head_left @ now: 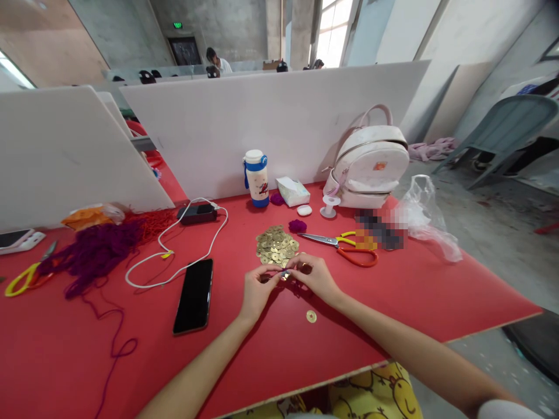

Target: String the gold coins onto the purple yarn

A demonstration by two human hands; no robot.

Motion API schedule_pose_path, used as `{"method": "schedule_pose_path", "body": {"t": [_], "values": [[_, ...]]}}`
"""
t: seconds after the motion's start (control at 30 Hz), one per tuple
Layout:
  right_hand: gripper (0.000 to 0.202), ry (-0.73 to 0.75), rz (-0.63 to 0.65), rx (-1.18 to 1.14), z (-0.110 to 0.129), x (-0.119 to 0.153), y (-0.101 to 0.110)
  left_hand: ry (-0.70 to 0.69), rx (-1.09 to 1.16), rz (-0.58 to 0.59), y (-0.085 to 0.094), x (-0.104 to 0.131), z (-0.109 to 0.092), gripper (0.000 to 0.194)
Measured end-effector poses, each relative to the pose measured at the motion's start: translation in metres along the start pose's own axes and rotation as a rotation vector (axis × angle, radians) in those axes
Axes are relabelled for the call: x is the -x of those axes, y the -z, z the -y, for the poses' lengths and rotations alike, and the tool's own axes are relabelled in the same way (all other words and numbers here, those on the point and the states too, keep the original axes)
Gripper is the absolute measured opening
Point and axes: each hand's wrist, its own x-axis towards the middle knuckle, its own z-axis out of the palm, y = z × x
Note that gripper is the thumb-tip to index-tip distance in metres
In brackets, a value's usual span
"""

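Observation:
My left hand [257,288] and my right hand [315,276] meet over the red table [393,297], fingertips pinched together on a small brass coin [285,274] with dark red thread at it. Just beyond my fingers lies a pile of brass coins [276,245]. A single brass coin [311,316] rests on the table between my forearms. Scissors with orange and yellow handles [345,247] lie to the right of the pile.
A black phone [194,294] lies left of my hands, with a white cable [174,250] running to a black power bank [197,213]. Purple yarn [94,250] and yellow-handled scissors [26,276] sit at far left. Behind stand a bottle [257,177], tissue pack [292,191], white backpack [371,166] and plastic bag [425,218].

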Motion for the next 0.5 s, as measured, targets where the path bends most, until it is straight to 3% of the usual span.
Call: {"method": "schedule_pose_path", "body": {"t": [0.23, 0.5], "values": [[0.009, 0.037, -0.004, 0.019, -0.0016, -0.0012, 0.0003, -0.086, -0.076, -0.017, 0.0020, -0.0030, 0.0017, 0.014], [0.020, 0.116, 0.026, -0.021, -0.0012, -0.0047, 0.0050, -0.091, -0.063, -0.020, 0.0011, -0.0028, -0.0005, 0.011]]}}
